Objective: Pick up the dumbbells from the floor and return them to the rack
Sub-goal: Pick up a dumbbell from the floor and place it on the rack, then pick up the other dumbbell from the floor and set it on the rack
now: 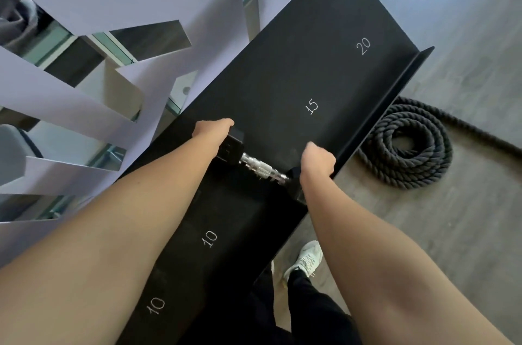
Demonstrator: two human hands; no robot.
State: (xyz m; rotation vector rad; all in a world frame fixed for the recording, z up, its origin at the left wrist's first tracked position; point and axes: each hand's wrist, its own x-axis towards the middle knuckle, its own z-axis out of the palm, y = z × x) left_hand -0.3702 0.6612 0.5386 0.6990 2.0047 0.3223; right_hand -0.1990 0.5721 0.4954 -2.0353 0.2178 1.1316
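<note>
A black hex dumbbell with a knurled chrome handle [261,168] lies across the black rack shelf [296,62], just below the painted number 15. My left hand [211,130] grips its far black head, at the shelf's back. My right hand [317,162] is closed over the near head at the shelf's front lip. The heads are mostly hidden under my hands. Painted numbers 10, 10, 15 and 20 run along the shelf.
A coiled black battle rope [406,147] lies on the grey floor to the right of the rack. My white shoe [306,258] stands beside the rack's front edge. White angular panels and mirrors [84,68] rise behind the rack on the left.
</note>
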